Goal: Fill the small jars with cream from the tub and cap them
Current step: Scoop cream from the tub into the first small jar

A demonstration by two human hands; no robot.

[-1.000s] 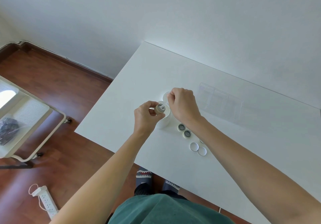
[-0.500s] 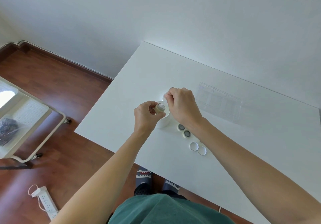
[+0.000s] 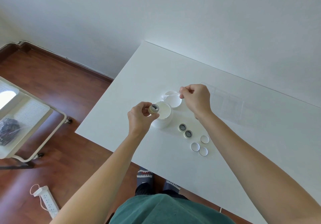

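One small jar (image 3: 153, 109) is pinched in the left hand (image 3: 141, 117), just over the open tub (image 3: 162, 115). A thin stick (image 3: 175, 94) is pinched by the right hand (image 3: 197, 100) above the tub lid (image 3: 172, 100). Below that hand, two jars (image 3: 185, 130) and three caps (image 3: 199, 145) are set on the desk (image 3: 156, 154).

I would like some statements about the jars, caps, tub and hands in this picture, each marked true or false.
1. The left hand holds a small jar over the open tub. True.
2. Two small jars stand on the table with caps on. False: both are uncapped.
3. Three loose caps lie on the table. True.
4. The right hand is empty. False: it pinches a thin spatula.
5. The tub lid is on the tub. False: it lies beside it.
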